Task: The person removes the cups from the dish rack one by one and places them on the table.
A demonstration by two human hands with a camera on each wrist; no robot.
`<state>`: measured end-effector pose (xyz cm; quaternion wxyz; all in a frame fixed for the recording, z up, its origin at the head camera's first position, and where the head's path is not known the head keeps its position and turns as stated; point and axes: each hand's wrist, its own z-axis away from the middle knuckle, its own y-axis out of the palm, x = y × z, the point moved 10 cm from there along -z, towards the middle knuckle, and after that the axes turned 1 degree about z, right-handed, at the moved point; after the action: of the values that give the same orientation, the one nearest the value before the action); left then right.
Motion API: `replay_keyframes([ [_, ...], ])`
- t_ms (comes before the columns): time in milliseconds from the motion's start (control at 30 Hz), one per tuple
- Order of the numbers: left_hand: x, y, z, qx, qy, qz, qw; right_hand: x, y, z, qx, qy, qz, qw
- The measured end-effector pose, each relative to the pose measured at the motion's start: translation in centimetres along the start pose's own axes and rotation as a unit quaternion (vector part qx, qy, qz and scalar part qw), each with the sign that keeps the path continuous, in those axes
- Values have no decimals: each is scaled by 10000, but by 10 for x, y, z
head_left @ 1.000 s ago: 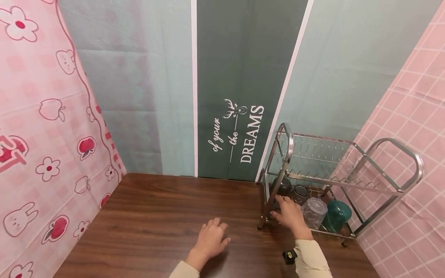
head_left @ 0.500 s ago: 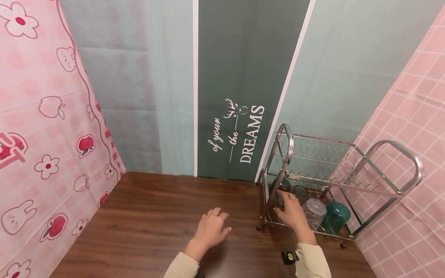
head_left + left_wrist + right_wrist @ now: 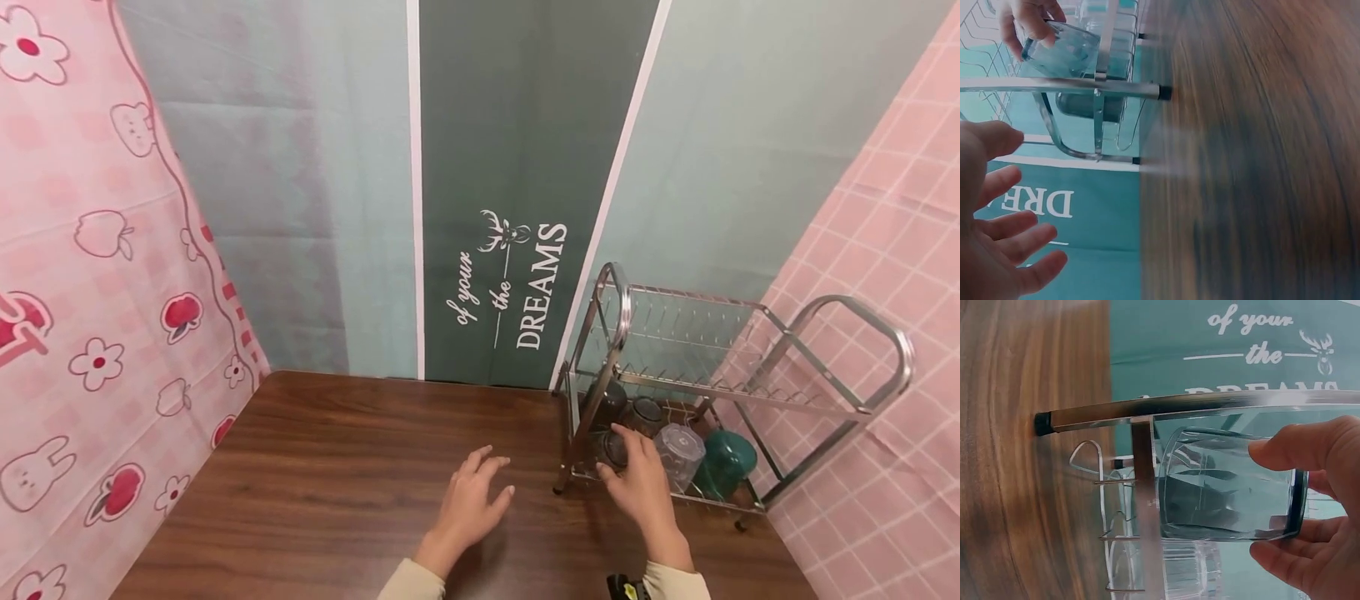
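A person's right hand (image 3: 1329, 506) grips a smoky glass (image 3: 1229, 487) on the lower level of a steel rack (image 3: 750, 400), thumb on one side and fingers curled round the other. The glass is at the rack's left end, just inside the frame; whether it touches the shelf wires cannot be told. The left hand (image 3: 467, 510) hangs over the table (image 3: 345, 467), fingers apart and holding nothing, to the left of the rack.

Sharing the lower level are a dark glass (image 3: 609, 402) in the back left corner, a second glass (image 3: 647, 413) beside it, and, toward the front, a clear cup (image 3: 680, 456) next to a teal cup (image 3: 726, 465). Plate slots line the upper level.

Behind the wood-grain table, a green backdrop (image 3: 525, 125) carries the white words "of your the DREAMS" and a deer's head. Pink cloth (image 3: 97, 292) printed with flowers and apples hangs at left, a pink grid cloth (image 3: 915, 250) at right. Both sleeves (image 3: 411, 582) are cream.
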<state>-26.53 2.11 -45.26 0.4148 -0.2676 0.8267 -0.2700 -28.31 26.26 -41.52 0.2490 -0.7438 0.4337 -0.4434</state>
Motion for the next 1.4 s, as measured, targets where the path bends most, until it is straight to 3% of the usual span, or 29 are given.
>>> replay_keyframes([
  [267, 1, 11, -4, -128, -97, 1232, 9923, 4, -12, 6, 113, 304, -96, 9994],
  [500, -5, 14, -2, -361, 187, 1748, 9838, 3, -15, 12, 606, 482, -214, 9968],
  [700, -8, 20, -2, -216, 178, 2131, 9766, 3, -14, 18, 778, 453, -414, 9951],
  [867, -6, 26, -3, -6, -19, 2553, 9669, -1, -9, 23, 942, 894, -608, 9897],
  [967, -3, 33, -3, 186, -356, 2980, 9537, -3, -5, 25, 1059, 1123, -839, 9844],
  [1133, 3, 46, -4, 361, -1034, 3862, 9159, -3, 3, 25, 1074, 1258, -1341, 9771],
  [1233, 4, 51, -5, 363, -1217, 4258, 8958, -3, 7, 26, 1009, 1338, -1648, 9720],
  [1400, -1, 47, -9, 332, -1379, 4806, 8654, -4, 18, 28, 905, 1586, -2722, 9447],
])
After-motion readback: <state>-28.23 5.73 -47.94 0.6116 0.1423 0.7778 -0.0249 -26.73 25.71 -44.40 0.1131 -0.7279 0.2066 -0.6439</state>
